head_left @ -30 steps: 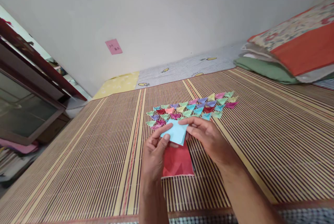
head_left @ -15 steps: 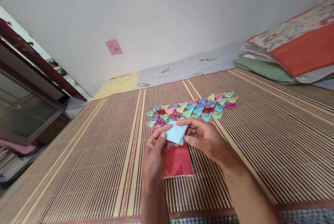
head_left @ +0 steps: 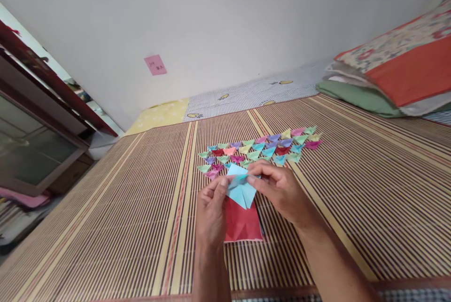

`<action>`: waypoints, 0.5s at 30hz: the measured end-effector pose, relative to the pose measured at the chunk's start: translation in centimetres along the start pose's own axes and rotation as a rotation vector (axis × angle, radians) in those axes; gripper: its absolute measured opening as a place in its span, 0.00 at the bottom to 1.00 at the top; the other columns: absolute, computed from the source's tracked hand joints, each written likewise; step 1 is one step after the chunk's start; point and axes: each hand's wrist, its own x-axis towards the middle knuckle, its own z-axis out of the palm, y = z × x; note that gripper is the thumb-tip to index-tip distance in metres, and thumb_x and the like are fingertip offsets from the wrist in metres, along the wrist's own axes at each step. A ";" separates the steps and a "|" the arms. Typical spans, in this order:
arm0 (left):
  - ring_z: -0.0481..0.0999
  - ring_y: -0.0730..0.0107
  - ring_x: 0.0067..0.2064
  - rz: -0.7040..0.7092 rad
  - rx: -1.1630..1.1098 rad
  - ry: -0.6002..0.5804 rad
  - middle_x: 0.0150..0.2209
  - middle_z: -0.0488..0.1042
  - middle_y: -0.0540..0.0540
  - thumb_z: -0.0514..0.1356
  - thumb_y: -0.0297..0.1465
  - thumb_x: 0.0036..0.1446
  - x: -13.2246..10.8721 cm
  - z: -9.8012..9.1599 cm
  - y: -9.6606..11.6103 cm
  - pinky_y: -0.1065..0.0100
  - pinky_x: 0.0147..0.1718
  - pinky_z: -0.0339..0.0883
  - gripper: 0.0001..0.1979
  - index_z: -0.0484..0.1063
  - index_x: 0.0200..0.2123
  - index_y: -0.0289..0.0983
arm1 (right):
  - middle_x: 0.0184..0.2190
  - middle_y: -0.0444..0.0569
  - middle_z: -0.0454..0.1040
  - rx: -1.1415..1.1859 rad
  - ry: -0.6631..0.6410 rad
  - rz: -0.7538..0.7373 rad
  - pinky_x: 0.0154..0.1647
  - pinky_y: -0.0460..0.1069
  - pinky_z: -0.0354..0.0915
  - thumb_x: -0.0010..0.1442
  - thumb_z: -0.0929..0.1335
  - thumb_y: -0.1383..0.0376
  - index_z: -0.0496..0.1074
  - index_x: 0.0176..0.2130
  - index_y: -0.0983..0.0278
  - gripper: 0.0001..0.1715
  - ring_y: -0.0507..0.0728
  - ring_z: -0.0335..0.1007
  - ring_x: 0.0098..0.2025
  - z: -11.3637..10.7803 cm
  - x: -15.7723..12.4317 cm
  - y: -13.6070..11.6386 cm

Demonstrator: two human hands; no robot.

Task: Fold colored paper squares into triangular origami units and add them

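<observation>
A light blue sheet of origami paper (head_left: 243, 194), partly folded with pointed flaps, is held up between both hands. My left hand (head_left: 213, 205) pinches its left edge, thumb on top. At its right side, my right hand (head_left: 276, 187) grips a raised flap between thumb and fingers. Below the blue paper lies red paper (head_left: 243, 222) on the striped mat, its upper part hidden. Just beyond the hands, several rows of small folded paper boats (head_left: 253, 154) in many colours are spread out; the nearest ones are partly covered by the hands.
The striped bamboo mat (head_left: 141, 208) covers the bed. A pile of folded bedding (head_left: 398, 76) sits at the far right. A pink note (head_left: 155, 65) is stuck to the white wall (head_left: 232, 20). On the left stands a glass-fronted cabinet (head_left: 31, 147).
The blue paper has gone from a compact folded shape to a more opened one, with flaps spread and its points showing. Both hands stay on it, and the right fingers have shifted onto a flap.
</observation>
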 end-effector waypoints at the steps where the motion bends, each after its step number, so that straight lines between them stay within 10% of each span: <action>1: 0.81 0.61 0.38 0.003 0.006 -0.016 0.33 0.83 0.42 0.68 0.42 0.60 0.0 0.0 0.0 0.64 0.39 0.73 0.15 0.86 0.40 0.37 | 0.36 0.47 0.75 0.002 0.016 -0.004 0.38 0.51 0.65 0.64 0.71 0.62 0.76 0.31 0.60 0.09 0.58 0.71 0.39 0.1 0.0 -0.1; 15: 0.67 0.75 0.24 0.052 0.170 0.170 0.22 0.73 0.51 0.75 0.39 0.49 -0.3 1.1 -0.1 0.72 0.25 0.63 0.14 0.79 0.25 0.35 | 0.29 0.45 0.71 0.007 0.001 0.026 0.33 0.49 0.62 0.67 0.69 0.61 0.71 0.29 0.61 0.14 0.55 0.66 0.32 1.0 -0.3 -0.4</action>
